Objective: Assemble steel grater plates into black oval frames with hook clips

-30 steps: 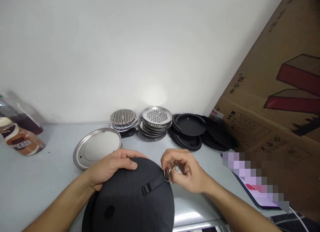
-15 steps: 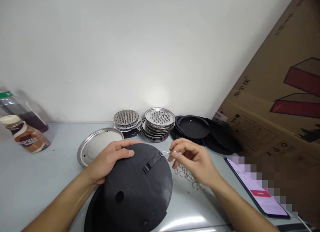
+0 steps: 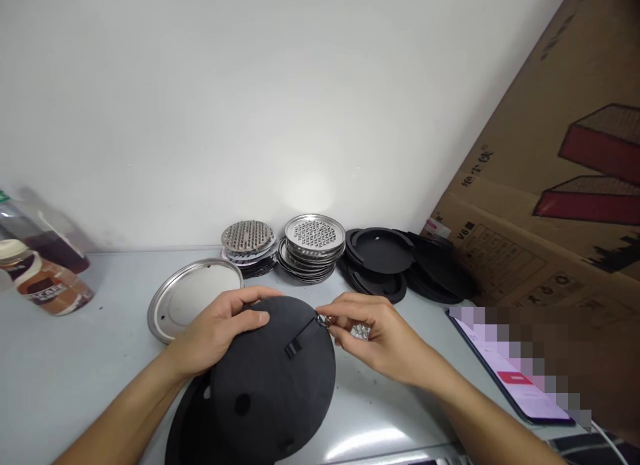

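Black disc [image 3: 273, 378], tilted, is gripped at ten o'clock by my left hand [image 3: 220, 335] while my right hand [image 3: 377, 341] pinches a small metal ring [image 3: 323, 320] at its strap; the ring could slip free.

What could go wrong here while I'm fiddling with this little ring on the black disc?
The small metal ring, pinched only by the right hand fingertips, could slip and drop. The black disc is tilted, gripped at one edge by the left hand, so it might shift. The phone lies near your right forearm.

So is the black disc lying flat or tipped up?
Tipped up: the left hand lifts the black disc's far edge off the table.
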Demonstrator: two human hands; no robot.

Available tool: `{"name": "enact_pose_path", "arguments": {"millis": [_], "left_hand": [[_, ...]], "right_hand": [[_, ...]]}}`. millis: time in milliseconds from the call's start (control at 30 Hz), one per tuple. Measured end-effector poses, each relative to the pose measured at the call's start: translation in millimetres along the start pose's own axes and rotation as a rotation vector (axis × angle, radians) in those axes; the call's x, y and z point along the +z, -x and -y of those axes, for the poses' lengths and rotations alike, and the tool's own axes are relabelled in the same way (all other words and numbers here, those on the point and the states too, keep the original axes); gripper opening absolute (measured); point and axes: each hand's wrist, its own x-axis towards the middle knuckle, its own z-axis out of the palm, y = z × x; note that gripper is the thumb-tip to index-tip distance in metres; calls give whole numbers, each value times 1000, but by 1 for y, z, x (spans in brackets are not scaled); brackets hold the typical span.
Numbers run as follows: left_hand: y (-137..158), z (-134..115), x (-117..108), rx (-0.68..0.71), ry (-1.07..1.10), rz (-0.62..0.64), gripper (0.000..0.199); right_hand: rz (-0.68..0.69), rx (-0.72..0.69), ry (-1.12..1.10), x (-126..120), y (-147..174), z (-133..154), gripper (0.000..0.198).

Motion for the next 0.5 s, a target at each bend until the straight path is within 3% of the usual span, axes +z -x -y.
{"name": "enact_pose_path", "arguments": {"millis": [167,267,367,500], "left_hand": [[3,2,4,-43,-207,-1,37],[4,-2,14,41,-393,47,32],[5,-5,19,138,-499,41,31],[6,-7,17,120,-488,72,31]], "right_hand": [[-77,-202,241,11,2,-5,33],[-95,-305,323,17,3,-5,35],[-134,-301,360,18,3,-2,31],[-156,-221,278,16,2,3,23]]}}
